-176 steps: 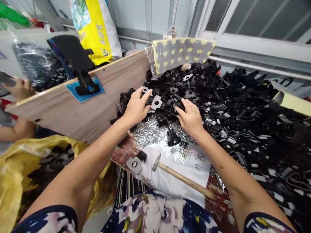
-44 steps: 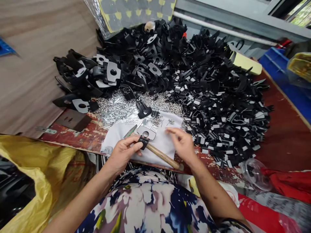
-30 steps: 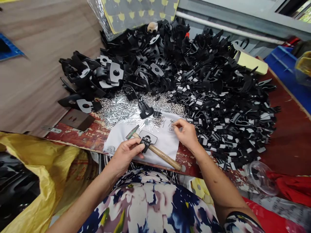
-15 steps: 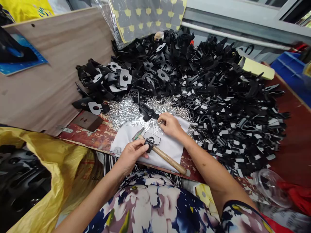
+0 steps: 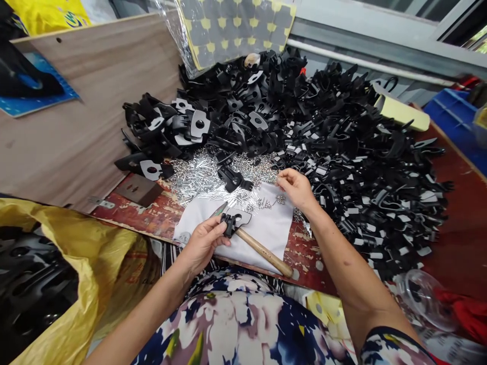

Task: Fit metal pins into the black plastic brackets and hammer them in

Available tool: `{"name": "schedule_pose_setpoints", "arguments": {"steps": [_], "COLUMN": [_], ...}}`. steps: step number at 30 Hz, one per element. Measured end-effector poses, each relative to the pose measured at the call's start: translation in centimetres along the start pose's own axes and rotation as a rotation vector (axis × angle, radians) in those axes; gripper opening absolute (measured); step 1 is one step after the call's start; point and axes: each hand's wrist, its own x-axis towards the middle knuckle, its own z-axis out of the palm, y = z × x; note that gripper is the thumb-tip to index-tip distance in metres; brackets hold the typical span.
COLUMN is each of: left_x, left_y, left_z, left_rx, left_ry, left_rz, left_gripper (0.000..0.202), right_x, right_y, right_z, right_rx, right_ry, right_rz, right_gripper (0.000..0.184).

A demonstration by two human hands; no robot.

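Note:
My left hand (image 5: 203,242) grips a small black clip part (image 5: 230,223) against a grey plate with a hole, just over a hammer (image 5: 255,243) that lies on a white cloth (image 5: 266,230). My right hand (image 5: 298,187) is pinched shut at the far right edge of the cloth, above a few small metal pieces (image 5: 271,202); what its fingertips hold is too small to make out. Behind both hands spreads a heap of silver pins (image 5: 198,175), and beyond it a large pile of black clips (image 5: 342,147).
A wooden board (image 5: 76,121) stands at the left. A yellow bag (image 5: 57,263) with black parts sits at lower left. A blue bin (image 5: 456,119) and a clear plastic cup (image 5: 420,291) are at the right. A small dark block (image 5: 139,188) lies by the board.
My right hand moved from the silver pins to the right, to the cloth's far edge. My left hand kept its hold on the clip part and barely shifted.

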Motion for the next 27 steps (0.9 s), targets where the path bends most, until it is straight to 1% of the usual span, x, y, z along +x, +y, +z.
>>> {"name": "schedule_pose_setpoints", "arguments": {"steps": [3,5,8,10,12,14,16,18,19,21,23,24,26,27], "left_x": [-0.5,-0.8,-0.9,-0.9,-0.8,-0.8,-0.7,-0.8,-0.8,-1.0,-1.1,-1.1,-1.4,-1.5], "left_y": [0.6,0.9,1.2,1.3,1.4,1.5,1.6,1.9,2.0,2.2,2.3,2.3,2.1,2.0], "left_z": [0.0,0.2,0.6,1.1,1.5,1.8,1.8,1.8,1.9,2.1,2.3,2.3,2.3,2.1], "left_rx": [0.068,0.146,0.248,0.304,0.351,0.414,0.523,0.686,0.768,0.896,0.953,0.959,0.959,0.955], "left_ry": [-0.003,0.008,0.017,0.001,-0.018,-0.034,-0.042,-0.035,-0.027,-0.032,-0.077,-0.102,-0.126,-0.121], "left_rz": [0.018,0.059,0.144,0.172,0.179,0.197,0.275,0.401,0.464,0.54,0.552,0.545,0.53,0.527], "left_gripper": [0.026,0.023,0.018,0.016,0.014,0.013,0.011,0.009,0.009,0.011,0.02,0.025,0.032,0.032], "right_x": [-1.8,-3.1,-4.9,-6.0,-7.0,-7.7,-8.2,-8.6,-8.8,-9.2,-10.0,-10.5,-11.7,-12.4], "right_y": [0.3,-0.1,-1.3,-2.2,-2.8,-3.1,-3.3,-3.6,-3.8,-4.6,-5.6,-6.1,-6.7,-6.8], "right_z": [-0.5,-0.2,0.8,1.5,2.2,2.7,3.0,3.3,3.5,4.0,4.7,5.1,6.0,6.5], "right_rx": [-0.051,-0.028,0.11,0.183,0.19,0.188,0.201,0.176,0.127,-0.028,-0.171,-0.217,-0.27,-0.29], "right_ry": [0.031,0.019,-0.075,-0.155,-0.206,-0.225,-0.223,-0.221,-0.227,-0.267,-0.304,-0.315,-0.303,-0.29], "right_rz": [-0.026,-0.021,0.031,0.065,0.061,0.043,0.043,0.025,-0.018,-0.168,-0.329,-0.388,-0.457,-0.48], "right_gripper": [0.016,0.015,0.015,0.015,0.016,0.017,0.018,0.016,0.014,0.012,0.015,0.018,0.026,0.03]}}
